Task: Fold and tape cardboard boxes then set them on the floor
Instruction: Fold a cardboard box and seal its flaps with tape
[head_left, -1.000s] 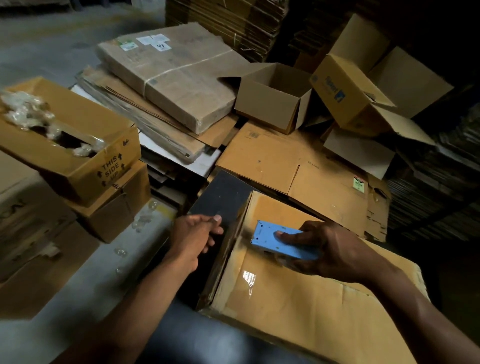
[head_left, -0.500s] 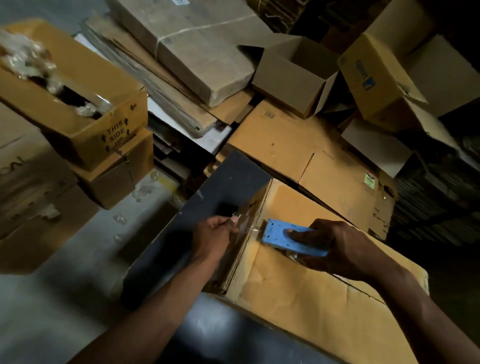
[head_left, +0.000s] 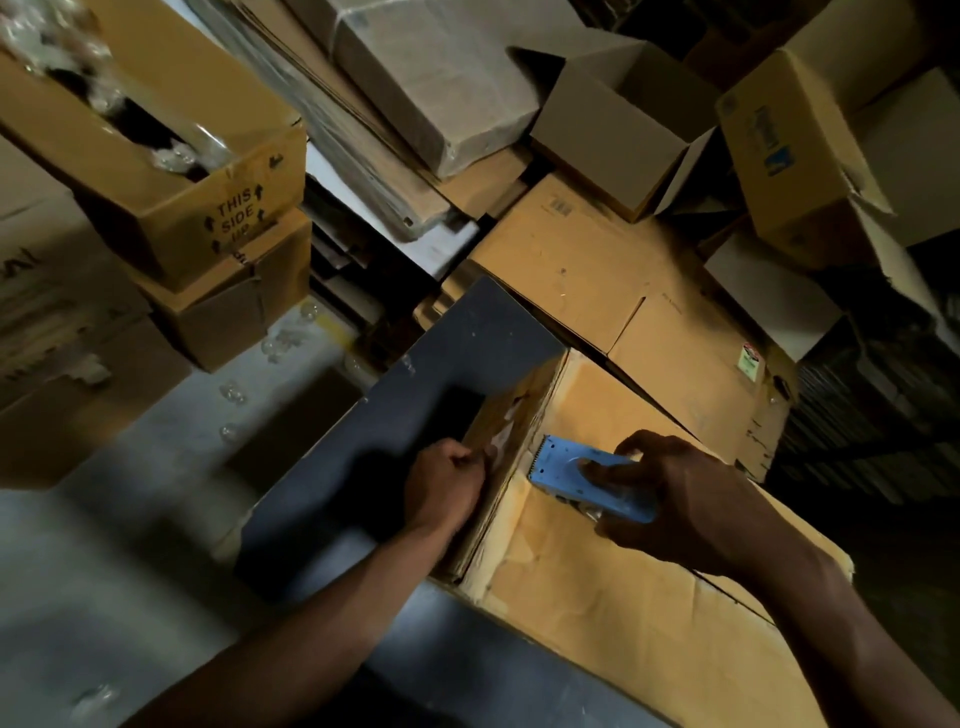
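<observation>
A large folded cardboard box (head_left: 623, 623) lies in front of me on a dark board (head_left: 415, 415). My right hand (head_left: 691, 499) grips a blue tape dispenser (head_left: 576, 475) and holds it against the box's top near its left edge. My left hand (head_left: 447, 488) is curled against the box's left side wall, where its fingers pinch or press a strip of clear tape (head_left: 501, 441). The dispenser's toothed blade points toward that edge.
Stacked boxes stand at the left, one marked THIS SIDE UP (head_left: 156, 171) and holding plastic wrap. Flattened cardboard sheets (head_left: 597, 260) and a strapped bundle (head_left: 441, 88) lie behind. Open boxes (head_left: 623, 119) sit at the back right. Grey floor (head_left: 104, 597) shows at the lower left.
My left hand moved from the dark board onto the box's left side wall. The right hand kept the dispenser near the box's left edge. My view tilted downward.
</observation>
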